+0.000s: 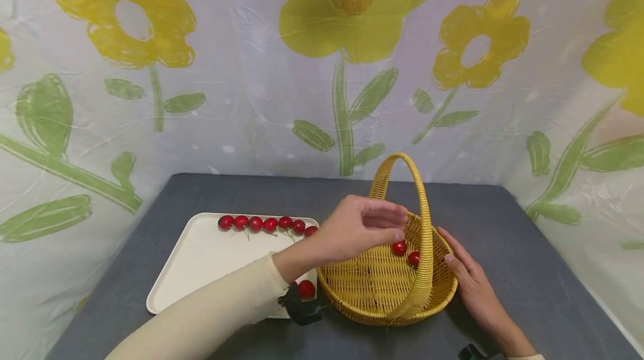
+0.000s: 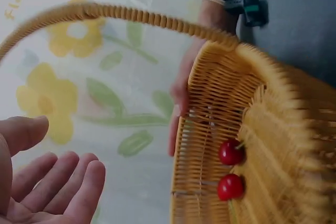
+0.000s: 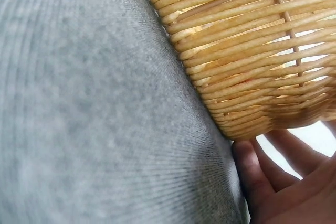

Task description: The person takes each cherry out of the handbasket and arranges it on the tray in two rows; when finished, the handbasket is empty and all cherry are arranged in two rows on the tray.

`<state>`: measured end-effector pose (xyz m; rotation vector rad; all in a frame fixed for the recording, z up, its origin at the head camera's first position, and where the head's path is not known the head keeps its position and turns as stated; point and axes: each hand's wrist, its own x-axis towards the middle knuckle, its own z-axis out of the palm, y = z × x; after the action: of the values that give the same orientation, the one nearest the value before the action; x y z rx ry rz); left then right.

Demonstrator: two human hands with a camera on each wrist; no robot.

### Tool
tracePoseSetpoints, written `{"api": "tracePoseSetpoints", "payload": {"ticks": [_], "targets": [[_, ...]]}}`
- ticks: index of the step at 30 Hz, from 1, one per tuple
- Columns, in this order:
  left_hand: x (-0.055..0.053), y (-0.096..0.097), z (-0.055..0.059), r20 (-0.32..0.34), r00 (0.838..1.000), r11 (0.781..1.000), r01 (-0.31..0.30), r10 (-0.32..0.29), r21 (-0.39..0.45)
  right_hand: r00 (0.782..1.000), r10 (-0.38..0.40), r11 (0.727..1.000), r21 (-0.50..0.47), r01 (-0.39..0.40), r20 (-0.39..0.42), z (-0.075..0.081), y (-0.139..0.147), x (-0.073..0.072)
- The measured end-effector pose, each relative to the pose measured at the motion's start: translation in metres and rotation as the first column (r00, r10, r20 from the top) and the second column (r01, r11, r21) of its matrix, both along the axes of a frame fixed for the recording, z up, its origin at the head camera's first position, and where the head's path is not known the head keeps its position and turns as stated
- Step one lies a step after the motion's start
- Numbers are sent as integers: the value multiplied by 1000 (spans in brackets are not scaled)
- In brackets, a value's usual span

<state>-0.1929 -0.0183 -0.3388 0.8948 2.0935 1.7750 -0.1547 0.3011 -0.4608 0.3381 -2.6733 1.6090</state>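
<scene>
A yellow wicker basket (image 1: 369, 282) with a tall arched handle (image 1: 426, 226) stands on the table. Two red cherries (image 2: 231, 152) lie inside, toward the right side. Over the basket, beside the handle, hovers my left hand (image 1: 359, 226); its palm is bare in the left wrist view, with the fingers slightly bent and apart from the thumb. My right hand (image 1: 473, 287) holds the basket's right side, thumb at the rim and fingers along the outer wall. Low against the wicker, its fingers (image 3: 252, 166) show in the right wrist view.
To the left is a cream tray (image 1: 201, 262) with a row of several cherries (image 1: 255, 224) along its far edge. Another cherry (image 1: 306, 289) sits at the tray's near right corner, partly behind the left wrist. A flowered curtain (image 1: 241, 97) hangs behind the grey table (image 1: 528, 270).
</scene>
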Motion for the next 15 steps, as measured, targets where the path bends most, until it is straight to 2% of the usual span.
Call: {"api": "tracePoseSetpoints", "payload": {"ticks": [4,7,10,12,13,14,15], "targets": [[-13,35,3,-11,1000,993,24,-26,-116,1000,0,1000,3,0,-5,-1,1,0],[-21,58,1,-74,996,964,27,-48,-263,1000,-8,1000,27,8,-13,-1,2,-1],[-28,76,-2,-148,985,895,17,-92,-445,1000,-17,999,37,17,-12,0,2,-1],[-33,86,-4,-214,965,830,7,-152,-557,1000,-25,999,46,25,-5,0,2,0],[-35,90,-5,-237,950,791,14,-201,-612,1000,-23,999,39,23,-7,0,1,0],[-36,94,-5,-262,928,748,24,-263,-663,1000,-17,999,31,17,-7,0,1,0],[-37,97,-7,-292,898,703,26,-328,-710,1000,-13,1000,24,13,-11,-1,2,0]]}}
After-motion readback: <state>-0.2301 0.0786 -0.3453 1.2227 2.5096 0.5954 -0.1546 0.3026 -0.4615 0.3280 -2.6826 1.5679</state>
